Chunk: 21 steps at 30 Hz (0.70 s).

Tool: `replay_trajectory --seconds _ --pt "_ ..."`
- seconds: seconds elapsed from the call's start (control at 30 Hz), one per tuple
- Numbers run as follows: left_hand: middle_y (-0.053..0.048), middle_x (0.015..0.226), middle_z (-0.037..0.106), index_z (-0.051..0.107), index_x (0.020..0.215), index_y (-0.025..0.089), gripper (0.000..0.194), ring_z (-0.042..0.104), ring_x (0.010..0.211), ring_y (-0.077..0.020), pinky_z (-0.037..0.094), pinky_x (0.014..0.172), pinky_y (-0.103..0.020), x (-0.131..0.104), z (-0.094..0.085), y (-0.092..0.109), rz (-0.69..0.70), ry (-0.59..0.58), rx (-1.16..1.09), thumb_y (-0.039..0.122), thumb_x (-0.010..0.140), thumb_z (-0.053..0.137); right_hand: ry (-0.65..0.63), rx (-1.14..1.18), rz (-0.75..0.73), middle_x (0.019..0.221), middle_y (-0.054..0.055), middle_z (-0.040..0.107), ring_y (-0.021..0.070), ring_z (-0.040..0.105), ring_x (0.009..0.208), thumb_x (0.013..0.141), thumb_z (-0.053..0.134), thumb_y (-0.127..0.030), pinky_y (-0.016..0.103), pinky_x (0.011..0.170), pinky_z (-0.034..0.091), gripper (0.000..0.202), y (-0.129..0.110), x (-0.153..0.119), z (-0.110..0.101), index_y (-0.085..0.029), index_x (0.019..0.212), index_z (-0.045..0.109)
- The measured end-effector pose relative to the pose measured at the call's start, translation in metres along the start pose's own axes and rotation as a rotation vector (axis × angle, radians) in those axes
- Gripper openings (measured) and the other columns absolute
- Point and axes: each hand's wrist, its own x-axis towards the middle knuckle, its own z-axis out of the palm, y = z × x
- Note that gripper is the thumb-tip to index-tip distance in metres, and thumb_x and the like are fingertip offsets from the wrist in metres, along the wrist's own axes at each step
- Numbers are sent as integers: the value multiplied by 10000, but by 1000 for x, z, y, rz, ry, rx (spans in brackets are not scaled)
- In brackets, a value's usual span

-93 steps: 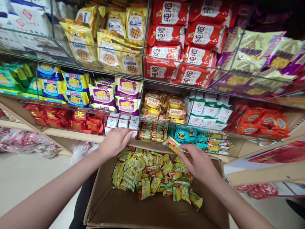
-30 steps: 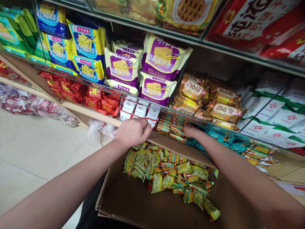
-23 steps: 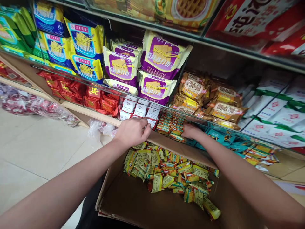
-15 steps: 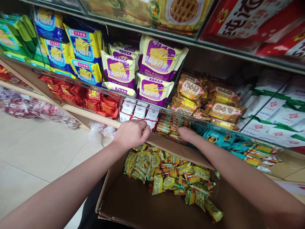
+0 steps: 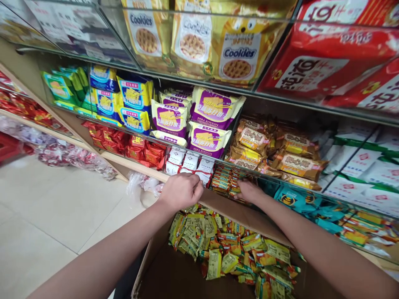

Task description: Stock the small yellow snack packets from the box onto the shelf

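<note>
My left hand (image 5: 182,191) is curled into a fist by the front edge of the shelf, just below small white packets (image 5: 188,161). Whatever its fingers may grip is hidden. My right hand (image 5: 250,191) reaches into the shelf bin, thumb and fingers apart, touching neatly stacked rows of small orange-green snack packets (image 5: 222,179). Beneath both forearms a cardboard box (image 5: 230,209) leans against the shelf. Many loose snack packets (image 5: 215,263) in yellow and orange wrappers lie heaped inside it.
Glass-fronted bins hold purple soda biscuits (image 5: 210,139), brown packets (image 5: 296,164), teal packets (image 5: 291,198) and red packets (image 5: 154,155). Cookie bags (image 5: 238,54) and large red bags (image 5: 324,68) fill the shelf above. Tiled floor (image 5: 56,207) lies at left.
The view has tilted up, showing more of the upper shelf. My right hand's thumb now stands further from its fingers at the stacked packets. My left hand keeps its fist at the shelf edge.
</note>
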Motion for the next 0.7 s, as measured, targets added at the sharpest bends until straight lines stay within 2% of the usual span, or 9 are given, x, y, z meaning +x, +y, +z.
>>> replay_trajectory --seconds 0.17,0.27,0.37,0.47,0.53,0.7 --pt "-39 675 619 557 687 184 325 573 666 -164 388 592 -267 -1 -1 -1 5 -5 33 301 821 285 42 -44 -118 1051 150 538 267 534 954 751 518 -268 354 769 391 319 -4 -1 -3 -161 1050 497" --pt "-38 667 616 547 683 185 322 574 664 -167 383 587 -270 -1 -1 -1 17 -4 46 297 826 280 37 -52 -161 1025 146 546 245 558 903 765 467 -190 326 747 400 248 -4 -1 -4 -146 1003 522" --pt "-35 663 614 552 682 186 318 573 646 -166 374 567 -272 -1 -2 -1 18 8 45 292 821 287 21 -33 -204 1110 129 503 218 553 924 705 538 -157 273 755 399 319 -2 0 -2 -152 1022 508" --pt "-41 665 614 567 687 185 316 571 646 -167 373 558 -269 0 -1 -1 7 15 28 297 811 299 40 -17 -174 1169 147 453 237 543 947 669 571 -121 295 774 391 454 0 2 1 -155 1106 453" --pt "-43 669 616 571 690 186 315 572 659 -169 377 565 -269 1 -2 -1 12 15 16 297 809 302 56 -4 -144 1159 153 453 244 546 939 678 567 -120 308 778 389 454 1 4 3 -153 1116 449" --pt "-41 682 620 562 686 189 317 573 663 -167 378 578 -268 2 -2 -1 29 2 30 301 814 294 83 55 -142 1168 127 443 214 522 986 686 579 -161 255 811 377 417 5 8 7 -157 1090 476"
